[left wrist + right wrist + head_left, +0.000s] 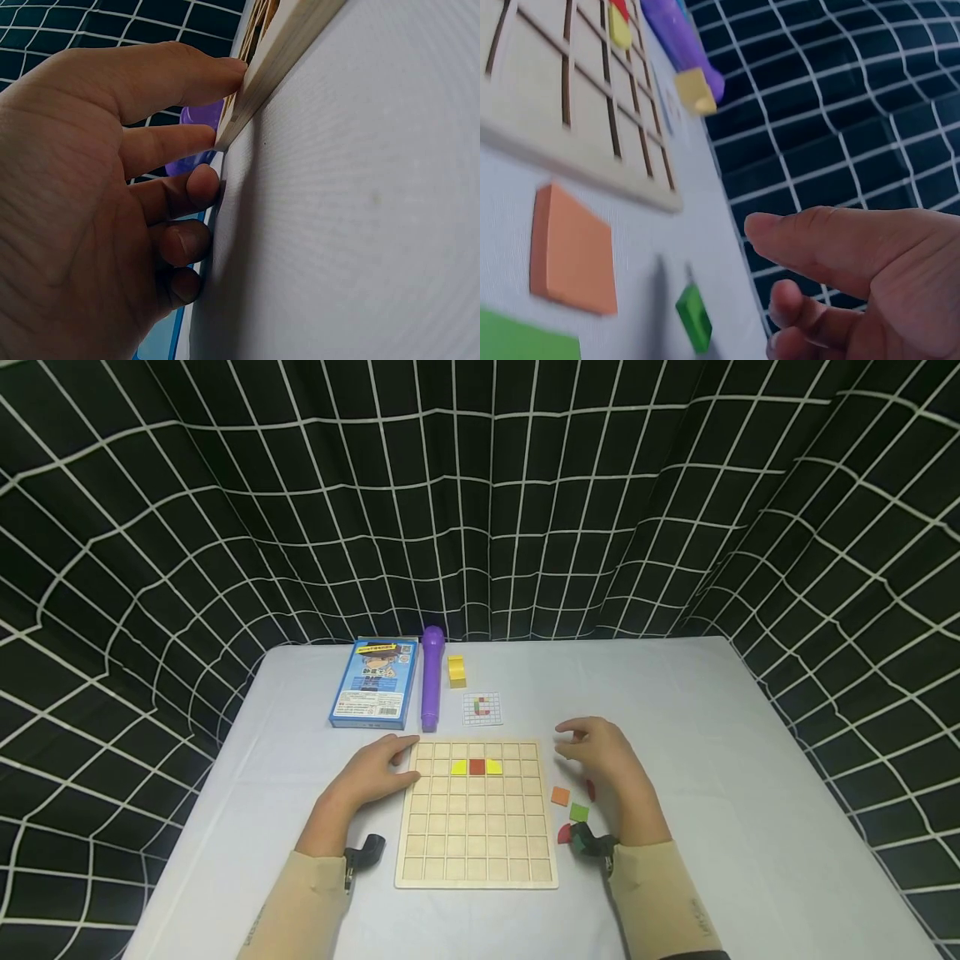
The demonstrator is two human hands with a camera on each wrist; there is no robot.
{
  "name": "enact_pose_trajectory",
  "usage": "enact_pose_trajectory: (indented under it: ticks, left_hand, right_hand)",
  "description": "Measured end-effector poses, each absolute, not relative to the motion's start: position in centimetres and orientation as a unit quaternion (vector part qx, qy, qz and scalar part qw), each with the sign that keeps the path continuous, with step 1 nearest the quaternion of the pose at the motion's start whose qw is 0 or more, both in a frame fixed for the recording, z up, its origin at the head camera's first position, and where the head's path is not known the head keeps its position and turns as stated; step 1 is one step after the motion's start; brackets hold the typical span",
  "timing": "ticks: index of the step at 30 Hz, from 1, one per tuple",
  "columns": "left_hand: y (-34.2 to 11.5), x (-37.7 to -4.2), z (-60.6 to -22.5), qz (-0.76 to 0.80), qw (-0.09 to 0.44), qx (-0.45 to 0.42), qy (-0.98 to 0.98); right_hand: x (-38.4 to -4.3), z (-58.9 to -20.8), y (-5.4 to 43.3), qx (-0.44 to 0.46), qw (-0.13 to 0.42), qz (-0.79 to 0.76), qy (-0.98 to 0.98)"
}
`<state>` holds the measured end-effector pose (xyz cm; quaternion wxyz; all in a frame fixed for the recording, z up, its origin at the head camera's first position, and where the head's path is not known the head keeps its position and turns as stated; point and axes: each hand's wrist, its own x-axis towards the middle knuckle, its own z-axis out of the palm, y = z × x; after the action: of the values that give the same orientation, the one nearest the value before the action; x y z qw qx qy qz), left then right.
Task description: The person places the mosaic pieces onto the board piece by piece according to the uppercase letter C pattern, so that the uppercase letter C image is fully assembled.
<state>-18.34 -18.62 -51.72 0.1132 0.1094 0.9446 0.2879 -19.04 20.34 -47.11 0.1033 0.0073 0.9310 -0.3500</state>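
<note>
Apparently the work is in its early part: on the wooden board (480, 843), only a red square (477, 767) sits between two yellow pieces (459, 767) (493, 767), in the second row from the far edge. The patterned card (482, 709) beyond seems to show more shapes, though too small to read surely. Probably left to place are the orange square (560, 796), green square (579, 812), red quarter (564, 834) and partly hidden red piece (591, 790), all loose right of the board, plus a tilted green piece (695, 319) near the right hand (602, 749). That hand's thumb and forefinger stand apart, seemingly gripping nothing, the others curled loosely. The left hand (372, 770) touches the board's left edge with spread thumb and forefinger.
</note>
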Motion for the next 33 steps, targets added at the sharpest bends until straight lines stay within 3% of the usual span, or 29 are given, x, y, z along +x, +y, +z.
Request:
enact_pose_trajectory:
  ticks: [10, 24, 33]
  left_hand:
    - [-18.7, -18.2, -51.8, 0.289, 0.111, 0.114, 0.944]
    - [-18.8, -18.1, -51.7, 0.294, 0.111, 0.114, 0.943]
    - [-18.7, -18.2, -51.7, 0.29, 0.109, 0.117, 0.944]
  right_hand:
    - [-19.5, -48.5, 21.8, 0.038, 0.132, -0.324, 0.936]
    - [-19.4, -49.4, 22.1, 0.044, 0.109, -0.286, 0.951]
    - [-19.2, -47.9, 21.8, 0.03, 0.097, -0.32, 0.942]
